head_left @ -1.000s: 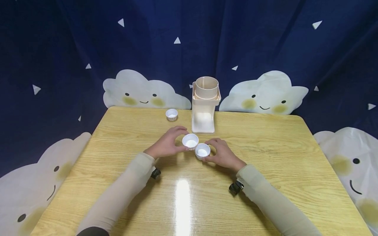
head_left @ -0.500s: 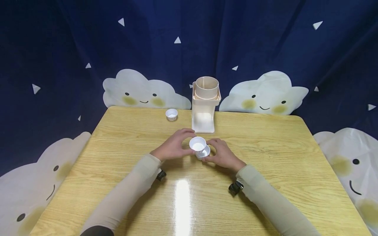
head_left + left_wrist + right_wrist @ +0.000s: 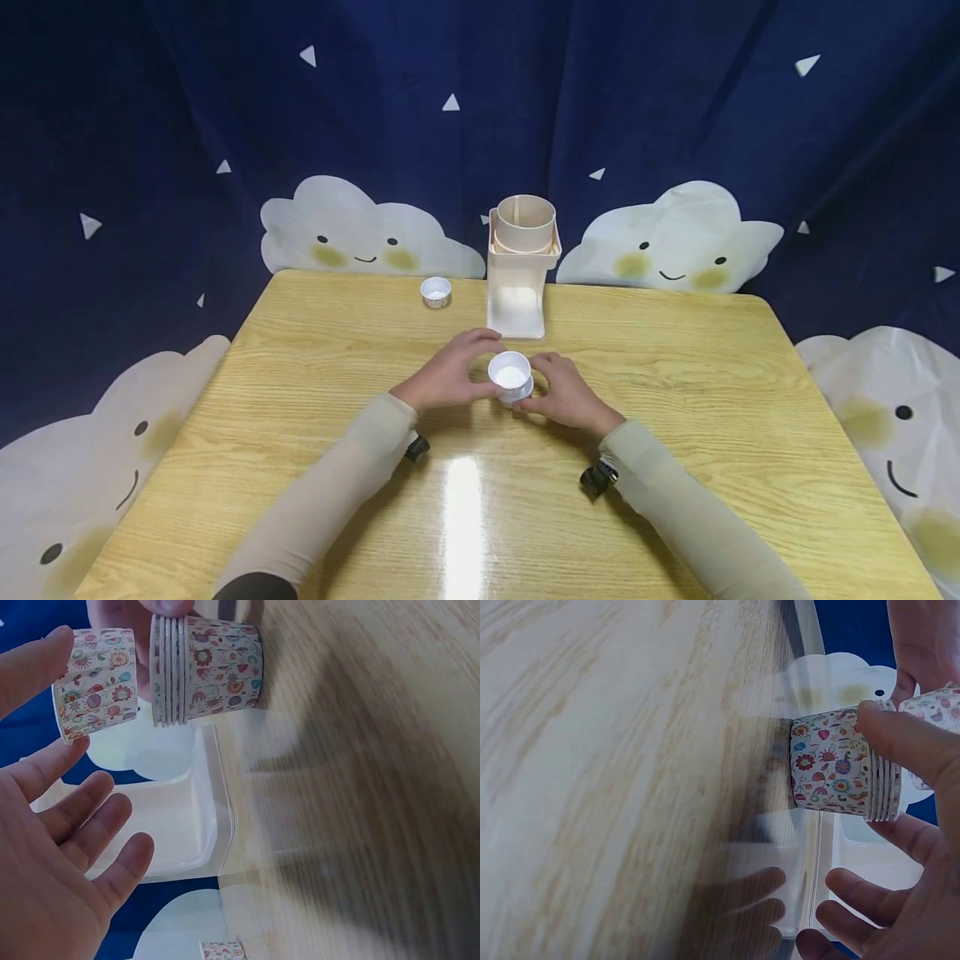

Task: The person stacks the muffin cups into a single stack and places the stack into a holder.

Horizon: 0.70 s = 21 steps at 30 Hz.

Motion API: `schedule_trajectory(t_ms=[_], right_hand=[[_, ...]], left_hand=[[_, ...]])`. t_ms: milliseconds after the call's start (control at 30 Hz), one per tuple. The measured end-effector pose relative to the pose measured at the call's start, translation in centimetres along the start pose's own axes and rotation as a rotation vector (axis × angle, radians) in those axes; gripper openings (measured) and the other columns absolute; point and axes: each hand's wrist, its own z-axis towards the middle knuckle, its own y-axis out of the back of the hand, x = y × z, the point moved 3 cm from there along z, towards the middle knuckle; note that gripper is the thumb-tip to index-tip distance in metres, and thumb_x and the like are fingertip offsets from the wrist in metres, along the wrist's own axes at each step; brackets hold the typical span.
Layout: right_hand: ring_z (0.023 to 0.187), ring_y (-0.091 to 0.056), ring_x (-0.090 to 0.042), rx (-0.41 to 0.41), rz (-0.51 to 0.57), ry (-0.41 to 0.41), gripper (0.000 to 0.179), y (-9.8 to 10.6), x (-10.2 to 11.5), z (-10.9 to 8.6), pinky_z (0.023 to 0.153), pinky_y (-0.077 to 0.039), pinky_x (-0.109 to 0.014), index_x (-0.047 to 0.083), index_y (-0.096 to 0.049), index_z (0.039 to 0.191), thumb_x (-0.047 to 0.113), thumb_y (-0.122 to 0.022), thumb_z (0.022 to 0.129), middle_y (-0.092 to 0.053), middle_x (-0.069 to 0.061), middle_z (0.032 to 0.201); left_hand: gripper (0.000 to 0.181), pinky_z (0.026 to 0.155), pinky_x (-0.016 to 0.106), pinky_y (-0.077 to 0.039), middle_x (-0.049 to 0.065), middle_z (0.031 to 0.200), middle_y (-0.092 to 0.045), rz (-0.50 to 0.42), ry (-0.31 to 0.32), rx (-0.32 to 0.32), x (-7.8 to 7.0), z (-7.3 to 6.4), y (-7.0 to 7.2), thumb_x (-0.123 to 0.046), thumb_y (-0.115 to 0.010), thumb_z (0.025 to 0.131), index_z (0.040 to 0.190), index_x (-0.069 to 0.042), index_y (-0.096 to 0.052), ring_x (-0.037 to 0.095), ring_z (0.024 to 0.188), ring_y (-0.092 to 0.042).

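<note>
My left hand [image 3: 448, 372] pinches a single flower-printed paper baking cup [image 3: 99, 684] between thumb and forefinger, the other fingers spread out. Its white inside faces up in the head view. Right below it, a stack of several nested paper baking cups [image 3: 829, 761] with the same print stands on the table. My right hand [image 3: 566, 393] grips that stack near its rims with thumb and forefinger. In the left wrist view the bottom of the single cup is close to the stack's mouth, with a narrow gap between. From the head, the cup covers most of the stack.
Behind the hands stands a cream-coloured holder [image 3: 517, 271] with a round tube at its top and a flat foot. Another paper cup [image 3: 436, 292] sits near the back edge, left of it. A dark blue curtain [image 3: 390, 108] with clouds hangs behind the wooden table [image 3: 675, 375].
My left hand has moved right with its cup, from beside the stack to over it. My right hand and the stack have stayed in place.
</note>
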Motion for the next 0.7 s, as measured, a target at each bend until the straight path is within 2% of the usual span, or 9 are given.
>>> schedule_trajectory(t_ms=[167,367,700], right_hand=[[0.124,-0.05,-0.04,0.0,0.01,-0.008,0.061,0.0,0.0,0.0,0.104,-0.041,-0.061,0.01,-0.059,0.131,0.03,-0.084,0.078,-0.057,-0.019,0.134],[0.124,-0.05,-0.041,-0.001,0.006,0.001,0.062,-0.1,-0.1,-0.1,0.104,-0.041,-0.061,0.01,-0.059,0.131,0.029,-0.084,0.077,-0.056,-0.02,0.135],[0.123,-0.051,-0.04,-0.008,0.009,0.016,0.062,0.0,0.0,-0.2,0.102,-0.041,-0.06,0.01,-0.059,0.131,0.028,-0.084,0.077,-0.057,-0.019,0.133]], left_hand=[[0.054,0.117,0.049,-0.037,0.013,0.148,-0.05,0.025,-0.019,0.008,-0.1,0.1,-0.3,-0.03,-0.082,0.079,0.128,-0.013,-0.063,0.031,0.138,-0.046],[0.055,0.117,0.049,-0.036,0.012,0.149,-0.048,0.026,0.006,0.022,0.0,0.1,-0.7,-0.03,-0.082,0.079,0.128,-0.014,-0.063,0.031,0.139,-0.045],[0.056,0.117,0.052,-0.036,0.015,0.15,-0.047,0.012,-0.006,0.044,0.0,0.1,-1.1,-0.029,-0.081,0.08,0.13,-0.014,-0.062,0.034,0.139,-0.045]])
